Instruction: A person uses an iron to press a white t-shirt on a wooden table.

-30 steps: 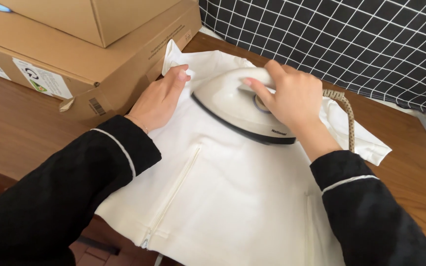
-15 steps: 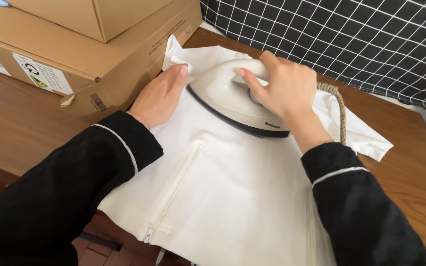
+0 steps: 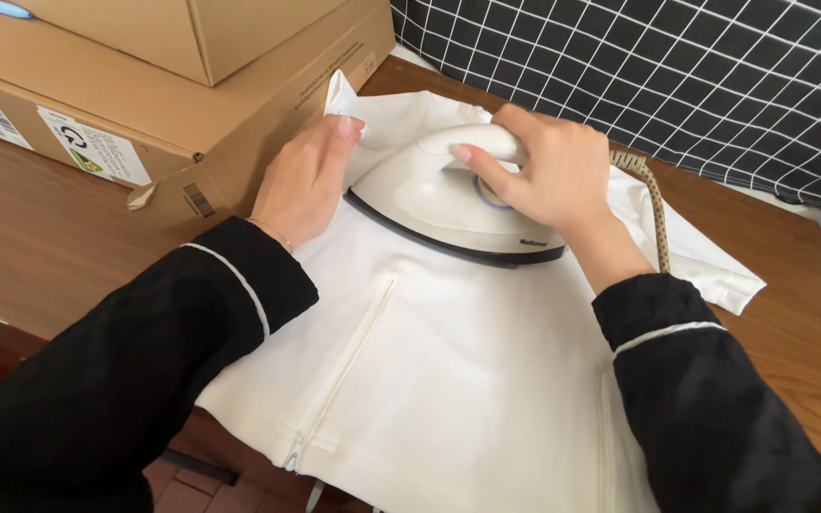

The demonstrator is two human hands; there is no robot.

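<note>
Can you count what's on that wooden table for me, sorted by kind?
Cardboard boxes: 2, a small one stacked on a large one
Irons: 1, cream, gripped by the right hand, iron
White garments: 1, pressed flat by the left hand
Total: 4

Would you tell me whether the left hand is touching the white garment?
Touching: the head view shows the left hand lying flat on the white garment, its fingertips pressing the cloth beside the iron.
</note>
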